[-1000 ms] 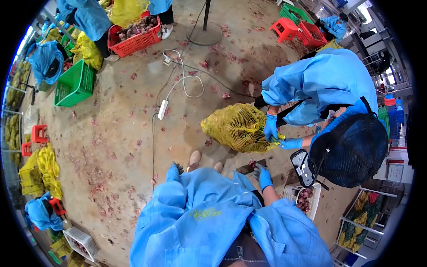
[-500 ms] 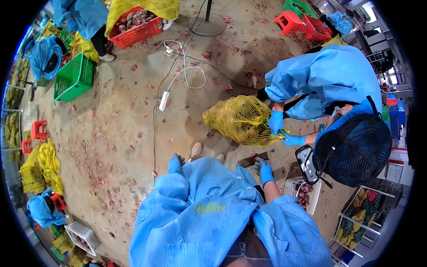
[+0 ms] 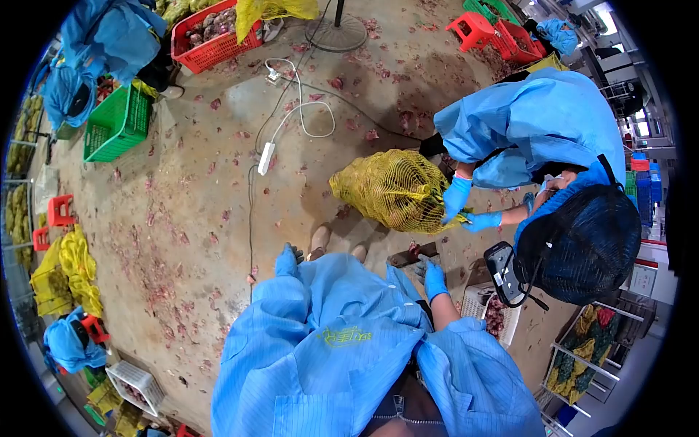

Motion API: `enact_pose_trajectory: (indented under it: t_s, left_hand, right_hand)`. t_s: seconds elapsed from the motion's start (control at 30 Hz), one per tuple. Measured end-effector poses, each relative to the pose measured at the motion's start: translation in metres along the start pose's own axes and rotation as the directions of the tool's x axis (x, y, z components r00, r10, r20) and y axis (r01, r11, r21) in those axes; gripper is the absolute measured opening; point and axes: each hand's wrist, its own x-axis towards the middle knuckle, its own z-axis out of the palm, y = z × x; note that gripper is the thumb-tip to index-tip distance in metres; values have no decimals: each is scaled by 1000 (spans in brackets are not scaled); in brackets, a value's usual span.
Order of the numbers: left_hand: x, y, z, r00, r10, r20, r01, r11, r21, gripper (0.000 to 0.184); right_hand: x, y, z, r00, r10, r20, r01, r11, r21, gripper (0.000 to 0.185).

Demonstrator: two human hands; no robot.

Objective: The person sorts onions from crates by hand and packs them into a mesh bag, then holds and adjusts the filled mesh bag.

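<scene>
My left hand (image 3: 289,260), in a blue and grey glove, is beside my blue gown at the centre; its fingers are small and partly turned away. My right hand (image 3: 431,274), gloved the same way, has its fingers apart and holds nothing. It is near a dark flat block (image 3: 413,254) on the floor with a small reddish piece on it. Beyond my shoes lies a full yellow mesh sack (image 3: 389,191). A co-worker in a blue gown bends over it, both blue-gloved hands at the neck of the sack.
A white power strip (image 3: 266,158) and cables lie on the floor. Around stand a green crate (image 3: 119,125), a red crate (image 3: 216,38) of reddish bulbs, a white basket (image 3: 477,300), red stools (image 3: 471,30) and a round stand base (image 3: 336,33). Other co-workers are at the upper left.
The co-worker's hands have shifted at the neck of the sack. At the upper left, a yellow mesh bag has moved right across the red crate, and a co-worker has moved left.
</scene>
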Motion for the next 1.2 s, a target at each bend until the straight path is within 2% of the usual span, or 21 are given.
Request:
enact_pose_trajectory:
  t_s: [0.07,0.17,0.57,0.77,0.87,0.97,1.03,1.2]
  left_hand:
    - [1,0,1,1000,16,-3,-16,999,-39,46]
    - [6,-1,1,1000,-29,-1,29,999,34,48]
    - [2,12,4,1000,7,-10,-7,1000,-21,51]
    - [-8,22,7,1000,-7,-9,7,1000,29,54]
    - [-3,21,8,999,17,-39,-19,998,-59,48]
    - [-4,25,7,999,21,-30,-23,998,-53,48]
    - [-7,28,7,1000,-9,-21,9,1000,26,53]
    - [-6,33,6,1000,-5,-21,5,1000,4,52]
  right_hand:
    - [1,2,0,1000,-10,4,10,1000,-2,29]
    - [-4,-4,2,1000,-14,1,14,1000,-14,29]
    - [0,-8,5,999,-20,31,19,1000,14,28]
    - [-5,-17,10,999,-27,31,28,1000,-11,27]
    - [-1,-16,10,999,-32,36,32,999,-16,27]
    - [1,-16,10,998,-39,44,39,999,4,26]
    - [1,-16,10,998,-41,42,40,999,9,26]
    - [-1,-18,12,999,-44,27,43,999,24,25]
